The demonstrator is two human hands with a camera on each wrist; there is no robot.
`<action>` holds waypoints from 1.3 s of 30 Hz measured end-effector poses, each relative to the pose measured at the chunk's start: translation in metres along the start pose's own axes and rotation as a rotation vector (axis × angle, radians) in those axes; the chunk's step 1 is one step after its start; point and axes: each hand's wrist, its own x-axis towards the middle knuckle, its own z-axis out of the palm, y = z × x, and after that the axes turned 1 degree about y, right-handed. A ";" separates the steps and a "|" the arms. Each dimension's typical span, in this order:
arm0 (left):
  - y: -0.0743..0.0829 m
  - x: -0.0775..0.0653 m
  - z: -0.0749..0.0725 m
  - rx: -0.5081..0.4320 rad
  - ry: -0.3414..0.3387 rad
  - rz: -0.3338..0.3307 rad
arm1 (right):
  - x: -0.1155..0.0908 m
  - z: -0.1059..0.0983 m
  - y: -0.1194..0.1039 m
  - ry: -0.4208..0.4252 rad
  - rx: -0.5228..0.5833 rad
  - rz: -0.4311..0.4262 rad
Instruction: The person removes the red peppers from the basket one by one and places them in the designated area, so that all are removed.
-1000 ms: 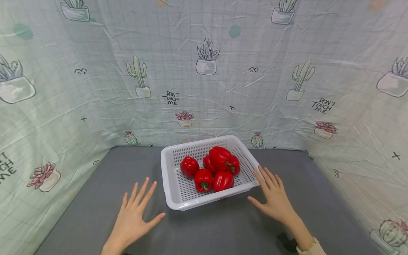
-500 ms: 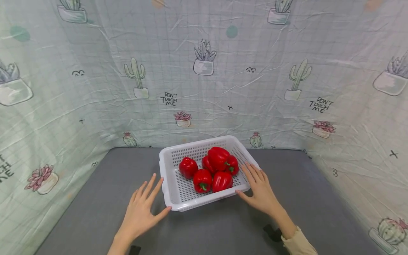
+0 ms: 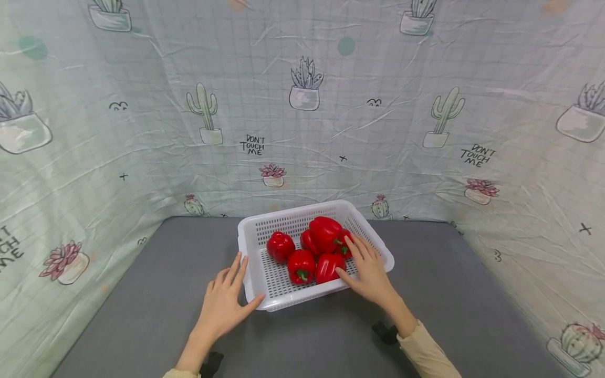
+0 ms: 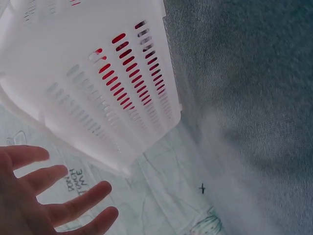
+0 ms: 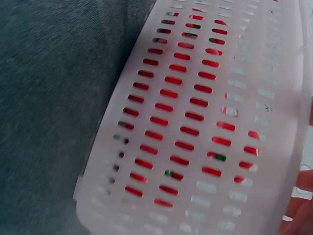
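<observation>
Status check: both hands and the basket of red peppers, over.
Left hand, spread, at left end of basket. Right hand over its right side, contact unclear. Red peppers inside. Left rim between left hand and peppers.

In the head view, the right fingers (image 3: 354, 251) partly hide the rightmost red pepper (image 3: 344, 249).

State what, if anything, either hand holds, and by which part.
Nothing appears held: the left hand spreads beside the white basket, the right hand over its near rim, with any touch on a pepper unclear.
</observation>
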 end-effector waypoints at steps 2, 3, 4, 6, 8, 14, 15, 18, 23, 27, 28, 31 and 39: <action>0.001 0.002 0.003 -0.001 -0.020 -0.015 | 0.003 0.003 0.000 -0.007 0.005 0.012; 0.001 0.003 0.005 -0.001 -0.031 -0.021 | 0.005 0.004 0.000 -0.010 0.004 0.016; 0.001 0.004 0.006 0.003 -0.039 -0.027 | 0.006 0.005 -0.001 -0.014 0.005 0.020; 0.001 0.005 0.009 0.009 -0.048 -0.034 | 0.010 0.007 -0.001 -0.023 0.006 0.031; 0.001 0.005 0.012 0.010 -0.049 -0.038 | 0.013 0.009 -0.001 -0.027 0.001 0.041; 0.003 0.009 0.015 0.003 -0.040 -0.031 | 0.025 0.011 0.002 -0.042 0.004 0.057; 0.003 0.010 0.015 0.008 -0.037 -0.026 | 0.027 0.012 0.004 -0.049 0.005 0.059; 0.003 0.013 0.017 0.022 -0.028 -0.009 | 0.033 0.014 0.006 -0.074 0.008 0.069; 0.002 0.018 0.020 0.024 -0.035 0.013 | 0.044 0.019 0.007 -0.136 -0.026 0.095; 0.000 0.022 0.021 0.013 -0.050 0.020 | 0.050 0.025 0.008 -0.160 -0.066 0.105; -0.001 0.024 0.021 0.006 -0.055 0.018 | 0.051 0.026 0.009 -0.159 -0.071 0.103; -0.005 0.033 0.021 -0.020 -0.074 0.002 | 0.055 0.031 0.009 -0.154 -0.072 0.093; -0.025 0.080 0.027 -0.061 -0.264 -0.097 | 0.059 0.038 0.011 -0.154 -0.052 0.136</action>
